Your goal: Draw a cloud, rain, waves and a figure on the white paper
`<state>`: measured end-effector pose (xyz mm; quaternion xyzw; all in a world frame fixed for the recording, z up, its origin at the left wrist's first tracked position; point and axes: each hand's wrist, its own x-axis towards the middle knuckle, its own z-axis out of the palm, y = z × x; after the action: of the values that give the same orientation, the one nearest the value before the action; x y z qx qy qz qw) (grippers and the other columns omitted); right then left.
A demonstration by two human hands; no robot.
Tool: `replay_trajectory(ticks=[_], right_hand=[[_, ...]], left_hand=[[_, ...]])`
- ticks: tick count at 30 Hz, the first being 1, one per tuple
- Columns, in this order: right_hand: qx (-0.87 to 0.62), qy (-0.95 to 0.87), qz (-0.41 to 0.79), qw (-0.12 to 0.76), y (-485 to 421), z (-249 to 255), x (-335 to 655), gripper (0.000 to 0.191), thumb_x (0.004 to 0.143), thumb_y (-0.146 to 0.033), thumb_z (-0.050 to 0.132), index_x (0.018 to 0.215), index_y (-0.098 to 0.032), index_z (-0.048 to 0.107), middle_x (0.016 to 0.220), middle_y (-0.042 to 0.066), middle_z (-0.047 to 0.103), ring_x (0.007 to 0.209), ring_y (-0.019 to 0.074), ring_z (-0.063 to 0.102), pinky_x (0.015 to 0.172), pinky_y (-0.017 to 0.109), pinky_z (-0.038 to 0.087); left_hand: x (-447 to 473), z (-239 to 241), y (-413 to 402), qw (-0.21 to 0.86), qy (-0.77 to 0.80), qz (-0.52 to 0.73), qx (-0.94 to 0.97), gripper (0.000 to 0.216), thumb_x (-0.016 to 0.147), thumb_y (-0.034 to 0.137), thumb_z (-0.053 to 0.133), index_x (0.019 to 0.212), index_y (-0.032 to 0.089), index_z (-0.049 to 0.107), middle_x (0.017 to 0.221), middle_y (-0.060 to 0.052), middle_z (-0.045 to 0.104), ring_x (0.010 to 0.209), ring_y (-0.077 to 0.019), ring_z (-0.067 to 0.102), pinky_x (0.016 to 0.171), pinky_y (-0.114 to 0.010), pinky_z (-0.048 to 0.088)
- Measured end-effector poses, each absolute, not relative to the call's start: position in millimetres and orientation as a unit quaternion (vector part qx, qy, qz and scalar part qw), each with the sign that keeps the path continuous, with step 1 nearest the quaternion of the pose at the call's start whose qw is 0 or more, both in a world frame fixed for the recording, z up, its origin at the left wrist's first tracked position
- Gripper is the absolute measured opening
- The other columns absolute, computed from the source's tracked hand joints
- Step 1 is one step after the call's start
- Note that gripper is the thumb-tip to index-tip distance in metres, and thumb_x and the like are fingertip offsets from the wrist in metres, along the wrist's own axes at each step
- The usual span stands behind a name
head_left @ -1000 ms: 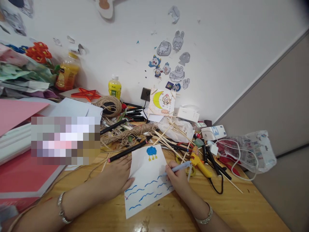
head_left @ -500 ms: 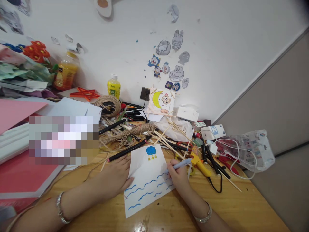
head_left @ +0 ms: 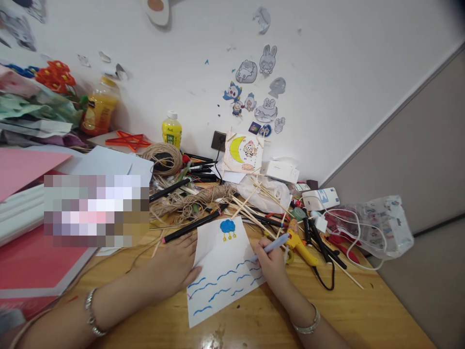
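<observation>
A white sheet of paper (head_left: 221, 261) lies on the wooden table, with a blue cloud and hanging yellow stars at its top and blue wavy lines across its lower half. My left hand (head_left: 181, 261) rests flat on the paper's left edge, fingers stretched out, holding nothing. Pinched in my right hand (head_left: 271, 261) is a light blue marker pen (head_left: 276, 243), over the paper's right edge. Its tip is hidden by my fingers, so contact with the paper cannot be made out.
A black marker (head_left: 192, 226) lies just beyond my left hand. To the right is a yellow glue gun (head_left: 301, 247) with its cord. Behind are twine (head_left: 207, 196), wooden sticks (head_left: 250, 213) and a yellow bottle (head_left: 172, 130). Red and white folders (head_left: 32, 266) sit at left.
My right hand has shifted slightly to the right with the marker pen. My left hand and the paper stay in place.
</observation>
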<state>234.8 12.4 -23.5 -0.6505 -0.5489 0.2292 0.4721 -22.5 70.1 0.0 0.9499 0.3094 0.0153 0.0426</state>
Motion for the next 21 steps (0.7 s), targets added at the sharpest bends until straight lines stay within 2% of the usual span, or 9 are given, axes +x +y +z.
replay_trajectory(ticks=[6, 11, 16, 18, 21], right_hand=[[-0.656, -0.566, 0.196, 0.459, 12.6, -21.9, 235.0, 0.028, 0.072, -0.031, 0.046, 0.051, -0.024, 0.029, 0.047, -0.007, 0.031, 0.047, 0.0118, 0.035, 0.046, 0.024, 0.026], [-0.658, -0.546, 0.19, 0.483, 11.5, -21.2, 235.7, 0.03, 0.073, -0.033, 0.048, 0.051, -0.024, 0.03, 0.048, -0.006, 0.032, 0.048, 0.012, 0.036, 0.048, 0.024, 0.028], [-0.646, -0.529, 0.176, 0.521, 9.0, -15.6, 235.0, 0.036, 0.081, -0.04, 0.051, 0.053, -0.024, 0.035, 0.047, -0.007, 0.034, 0.045, 0.0124, 0.036, 0.046, 0.025, 0.031], [-0.642, -0.531, 0.145, 0.534, 7.3, -13.1, 234.9, 0.036, 0.084, -0.042, 0.051, 0.054, -0.023, 0.04, 0.049, -0.006, 0.038, 0.048, 0.0136, 0.04, 0.048, 0.026, 0.033], [-0.632, -0.52, 0.102, 0.565, 4.2, -13.1, 236.8, 0.032, 0.088, -0.044, 0.049, 0.065, -0.022, 0.05, 0.056, -0.003, 0.045, 0.054, 0.0156, 0.046, 0.053, 0.027, 0.038]], left_hand=[[-23.6, -1.7, 70.5, 0.05, 0.305, 0.039, 0.95, 0.052, 0.091, 0.035, 0.039, 0.13, 0.004, 0.054, 0.135, -0.021, 0.053, 0.129, -0.0312, 0.046, 0.109, -0.043, 0.034], [-22.4, 0.1, 70.0, 0.052, 0.308, 0.018, 0.95, 0.053, 0.09, 0.033, 0.04, 0.127, -0.001, 0.055, 0.133, -0.025, 0.053, 0.127, -0.0338, 0.047, 0.108, -0.046, 0.035], [-18.1, 2.5, 70.7, 0.069, 0.317, 0.069, 0.944, 0.047, 0.092, 0.032, 0.037, 0.126, 0.006, 0.057, 0.131, -0.018, 0.057, 0.125, -0.0293, 0.05, 0.109, -0.043, 0.034], [-17.6, 6.2, 70.6, 0.098, 0.328, 0.111, 0.933, 0.046, 0.095, 0.033, 0.032, 0.126, 0.01, 0.057, 0.13, -0.015, 0.059, 0.121, -0.0268, 0.054, 0.106, -0.04, 0.038], [-19.4, 14.0, 68.9, 0.148, 0.367, 0.166, 0.904, 0.047, 0.097, 0.035, 0.024, 0.116, 0.015, 0.062, 0.117, -0.011, 0.067, 0.107, -0.0244, 0.063, 0.095, -0.035, 0.047]])
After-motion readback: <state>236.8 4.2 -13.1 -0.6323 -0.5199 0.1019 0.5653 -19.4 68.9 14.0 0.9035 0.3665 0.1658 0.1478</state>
